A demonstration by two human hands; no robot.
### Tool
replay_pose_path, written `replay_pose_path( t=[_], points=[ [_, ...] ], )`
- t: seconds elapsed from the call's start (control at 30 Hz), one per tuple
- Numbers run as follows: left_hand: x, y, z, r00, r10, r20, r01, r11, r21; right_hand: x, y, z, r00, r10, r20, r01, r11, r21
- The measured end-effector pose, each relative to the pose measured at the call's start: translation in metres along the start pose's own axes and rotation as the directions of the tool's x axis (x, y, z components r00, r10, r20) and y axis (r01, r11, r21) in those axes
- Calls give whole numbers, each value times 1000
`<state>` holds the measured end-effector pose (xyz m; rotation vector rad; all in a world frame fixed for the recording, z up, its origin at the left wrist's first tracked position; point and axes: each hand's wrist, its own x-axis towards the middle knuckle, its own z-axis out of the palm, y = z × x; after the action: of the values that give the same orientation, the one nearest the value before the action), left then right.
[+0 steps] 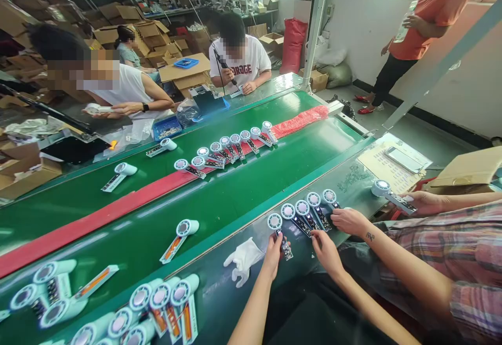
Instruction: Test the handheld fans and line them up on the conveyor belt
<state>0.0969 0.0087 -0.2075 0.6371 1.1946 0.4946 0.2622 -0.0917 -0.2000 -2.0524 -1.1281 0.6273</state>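
Observation:
A row of several small white hand-held fan units point(309, 209) with bare circuit-board handles lies on the dark bench edge point(219, 303) in front of me. My left hand point(273, 253) is closed on the handle of the leftmost fan unit point(279, 230). My right hand point(326, 251) is beside it. Its fingers are curled, with the tips pinching the lower end of the second fan unit point(298, 220). A white glove point(243, 259) lies just left of my left hand.
A co-worker in a plaid sleeve point(466, 261) on my right touches the row with one hand point(350, 220) and holds another fan point(392, 194) with the other. The green conveyor point(219, 204) carries more fans point(229, 149). Other people work across it.

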Motion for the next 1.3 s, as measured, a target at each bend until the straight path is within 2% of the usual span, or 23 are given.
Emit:
replay_pose_path(
  t=[0.13,0.27,0.47,0.6,0.7,0.8,0.83,0.97,1.0,1.1,1.2,1.3],
  points=[
    [-6,2,-2,1000,-14,28,16,995,-94,11,5,0,991,23,-131,-34,996,-79],
    [-13,5,0,998,-17,65,28,987,-159,35,6,-9,976,173,-133,-196,962,-190],
    [-31,19,8,990,16,137,14,978,-210,79,12,-19,931,365,-10,-365,928,-76],
    [-50,36,10,980,76,186,-32,972,-232,90,15,-29,874,448,191,-476,867,148],
    [-68,48,7,956,147,254,-80,963,-256,78,7,-49,845,400,356,-517,781,350],
    [-85,58,5,926,190,327,-107,961,-254,52,-11,-73,840,301,451,-519,685,511],
    [-90,60,5,918,196,346,-112,962,-248,43,-18,-79,830,266,490,-538,614,577],
    [-109,68,10,901,194,389,-101,964,-248,9,-51,-87,766,100,635,-641,195,742],
    [-113,69,12,901,188,390,-91,963,-252,3,-60,-86,763,64,643,-645,143,751],
    [-126,71,17,898,187,398,-88,963,-255,-10,-87,-82,780,-17,625,-622,88,778],
    [-137,73,20,886,214,412,-125,964,-233,-16,-109,-81,798,-57,599,-594,87,800],
    [-146,75,23,894,218,392,-146,968,-204,-19,-121,-80,806,-85,586,-578,98,810]
  ],
)
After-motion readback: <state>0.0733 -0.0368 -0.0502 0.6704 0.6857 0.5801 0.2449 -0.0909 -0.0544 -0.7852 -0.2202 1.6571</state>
